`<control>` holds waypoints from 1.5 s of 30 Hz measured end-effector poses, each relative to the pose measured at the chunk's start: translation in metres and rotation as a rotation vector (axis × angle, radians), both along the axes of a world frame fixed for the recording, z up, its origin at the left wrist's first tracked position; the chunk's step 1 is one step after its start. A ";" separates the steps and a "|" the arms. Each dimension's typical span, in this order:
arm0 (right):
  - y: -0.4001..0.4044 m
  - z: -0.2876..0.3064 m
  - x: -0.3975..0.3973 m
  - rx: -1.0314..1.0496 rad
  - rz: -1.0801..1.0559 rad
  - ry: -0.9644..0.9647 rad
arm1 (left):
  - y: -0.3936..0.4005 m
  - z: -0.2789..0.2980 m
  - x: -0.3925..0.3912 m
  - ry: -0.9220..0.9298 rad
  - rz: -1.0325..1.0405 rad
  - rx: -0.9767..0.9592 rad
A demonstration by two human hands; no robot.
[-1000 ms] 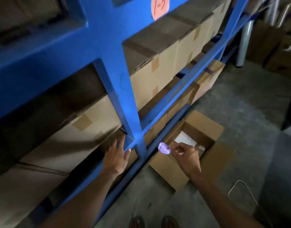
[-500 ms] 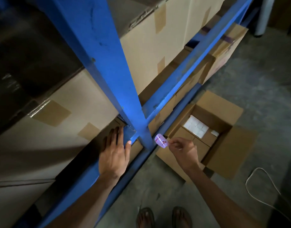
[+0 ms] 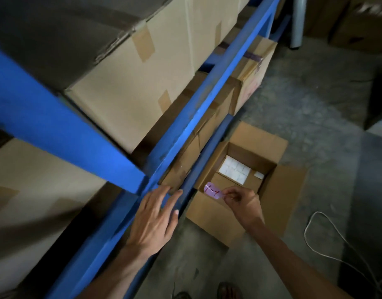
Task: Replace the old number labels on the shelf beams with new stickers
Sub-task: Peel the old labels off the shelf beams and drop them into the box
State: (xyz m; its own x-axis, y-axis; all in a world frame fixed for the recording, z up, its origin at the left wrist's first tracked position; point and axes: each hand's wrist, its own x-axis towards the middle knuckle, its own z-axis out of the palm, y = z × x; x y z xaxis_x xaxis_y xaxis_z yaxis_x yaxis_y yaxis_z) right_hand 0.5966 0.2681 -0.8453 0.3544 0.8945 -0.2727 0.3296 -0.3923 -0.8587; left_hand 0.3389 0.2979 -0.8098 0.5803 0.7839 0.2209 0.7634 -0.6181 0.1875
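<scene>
Pinching a pink sticker marked 1-9 in right hand, lower centre of frame. Left hand flat, fingers straight, resting on blue shelf beam

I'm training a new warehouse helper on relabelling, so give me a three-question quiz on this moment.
1. True or false: the right hand pinches a pink sticker.
2. What does the left hand rest on? A) the open carton B) the blue beam C) the white cable
3. What lies inside the open carton on the floor?

Key: 1 true. 2 B, the blue beam. 3 white packets.
</scene>
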 end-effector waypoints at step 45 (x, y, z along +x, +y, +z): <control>0.123 -0.058 0.097 -0.521 0.157 -0.750 | 0.183 0.007 0.092 0.261 0.029 -0.133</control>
State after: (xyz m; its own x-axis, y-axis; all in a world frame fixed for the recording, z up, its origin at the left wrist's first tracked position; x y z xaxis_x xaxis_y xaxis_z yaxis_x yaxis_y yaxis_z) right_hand 0.6934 0.3915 -0.9035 0.4860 0.7759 -0.4022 0.8097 -0.5730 -0.1269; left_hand 0.4304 0.4809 -0.8027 0.5814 0.8127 -0.0381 0.8132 -0.5789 0.0605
